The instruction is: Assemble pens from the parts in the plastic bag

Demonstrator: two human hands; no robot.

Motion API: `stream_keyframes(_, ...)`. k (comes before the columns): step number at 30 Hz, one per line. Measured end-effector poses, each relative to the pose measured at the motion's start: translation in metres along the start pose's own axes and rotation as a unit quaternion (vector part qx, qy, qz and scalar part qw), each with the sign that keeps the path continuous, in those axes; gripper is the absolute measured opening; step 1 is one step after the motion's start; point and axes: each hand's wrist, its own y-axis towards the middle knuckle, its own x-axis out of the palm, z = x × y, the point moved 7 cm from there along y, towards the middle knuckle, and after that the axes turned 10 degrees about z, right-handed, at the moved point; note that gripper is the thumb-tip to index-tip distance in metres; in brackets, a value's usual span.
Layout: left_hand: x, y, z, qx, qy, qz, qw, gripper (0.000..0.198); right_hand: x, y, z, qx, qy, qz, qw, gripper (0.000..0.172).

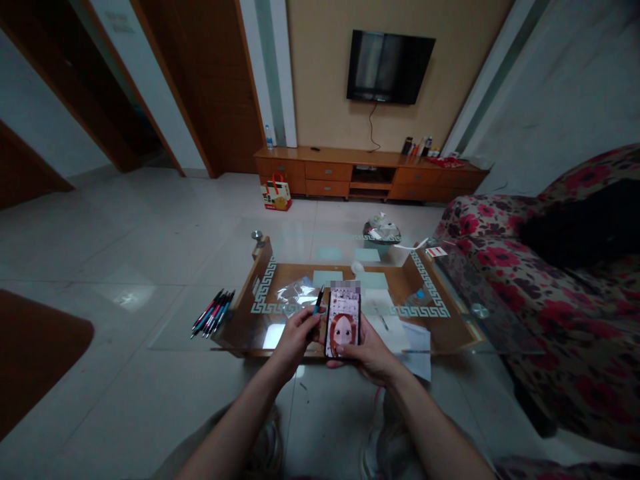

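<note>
My right hand (pixel 371 348) holds a lit smartphone (pixel 343 323) upright from below, its screen showing a cartoon face with red hair. My left hand (pixel 296 335) is closed around a blue and black pen (pixel 318 301), its thumb close to the phone's left edge. Both hands hover over the near edge of a low glass coffee table (pixel 453 319). A bunch of several pens (pixel 213 313) lies on the glass at the table's left end. Sheets of white paper (pixel 403 332) lie under and right of the phone.
A crumpled clear plastic bag (pixel 299 291) rests on the table behind my left hand. A floral sofa (pixel 560 293) stands at the right. A waste bin (pixel 381 235), a paper bag (pixel 277 193), a wooden TV cabinet (pixel 370 175) and a wall TV (pixel 389 66) lie beyond.
</note>
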Motion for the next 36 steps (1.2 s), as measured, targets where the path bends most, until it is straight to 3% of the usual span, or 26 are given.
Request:
stream_keyframes(13, 0.005, -0.013, 0.012, -0.036, -0.044, -0.039, 0.998, 0.037, 0.002, 0.0, 0.001, 0.001, -0.017, -0.003, 1.0, 0.082)
stream_keyframes(36, -0.005, -0.013, 0.009, -0.05, 0.006, -0.012, 0.999, 0.05, -0.004, 0.0, 0.003, 0.007, -0.011, 0.004, 1.0, 0.082)
